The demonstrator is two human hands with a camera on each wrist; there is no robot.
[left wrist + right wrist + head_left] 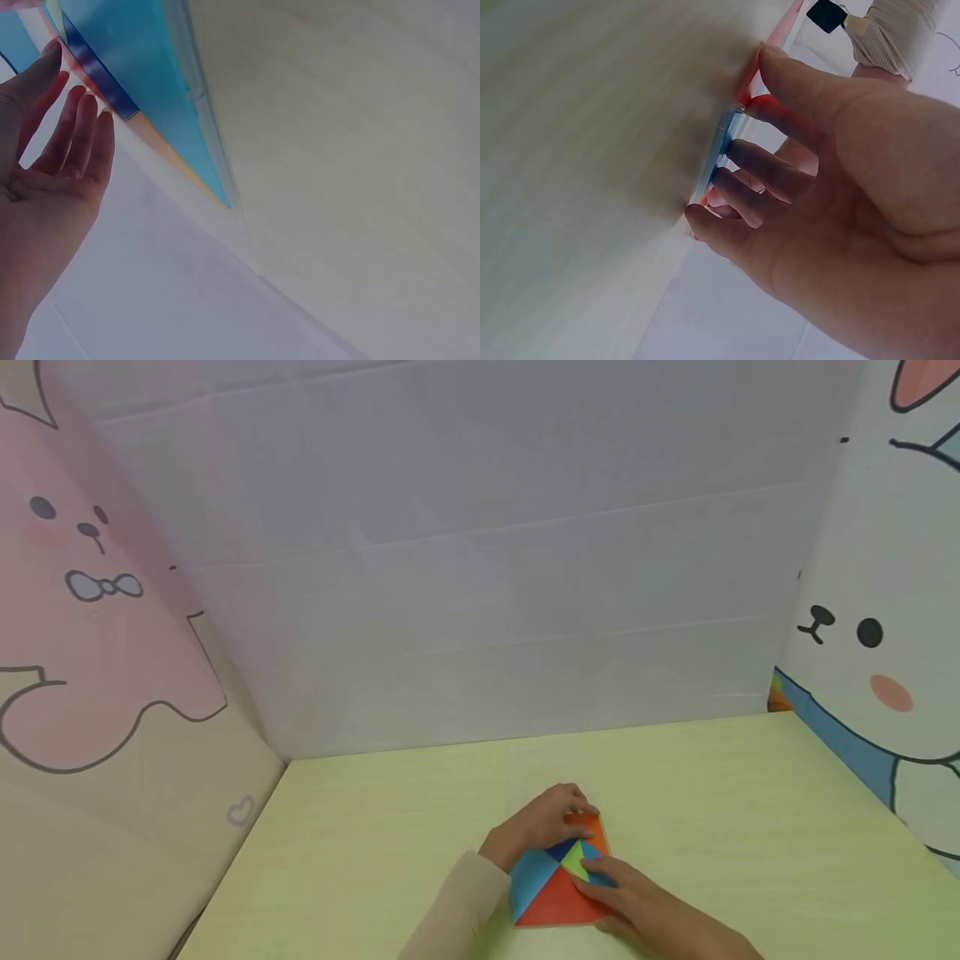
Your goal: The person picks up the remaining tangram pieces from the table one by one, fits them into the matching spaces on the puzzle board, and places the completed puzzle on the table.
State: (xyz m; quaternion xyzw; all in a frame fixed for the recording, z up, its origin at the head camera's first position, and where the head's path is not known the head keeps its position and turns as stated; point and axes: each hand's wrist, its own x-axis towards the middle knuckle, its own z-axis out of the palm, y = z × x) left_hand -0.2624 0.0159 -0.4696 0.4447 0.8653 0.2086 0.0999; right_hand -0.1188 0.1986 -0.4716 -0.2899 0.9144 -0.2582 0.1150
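A square of flat coloured shapes, like a tangram, lies on the table. It shows a large red triangle (pixel 557 903), a light blue piece (pixel 531 877), a light green piece (pixel 573 860), a dark blue piece (pixel 561 849) and an orange piece (pixel 597 837). Across its far left side reaches my left hand (pixel 543 820), fingertips on the orange piece, partly covering the square. My right hand (pixel 641 902) rests at the right side, fingertips over the green and blue pieces. In the right wrist view its relaxed fingers (pixel 769 176) touch the square's edge.
The pale yellow table (pixel 360 843) runs back to a white cloth wall (pixel 487 568). Cloth panels with cartoon animals stand at the left (pixel 112 635) and right (pixel 862 552). A beige sleeve (pixel 461 902) covers my left forearm.
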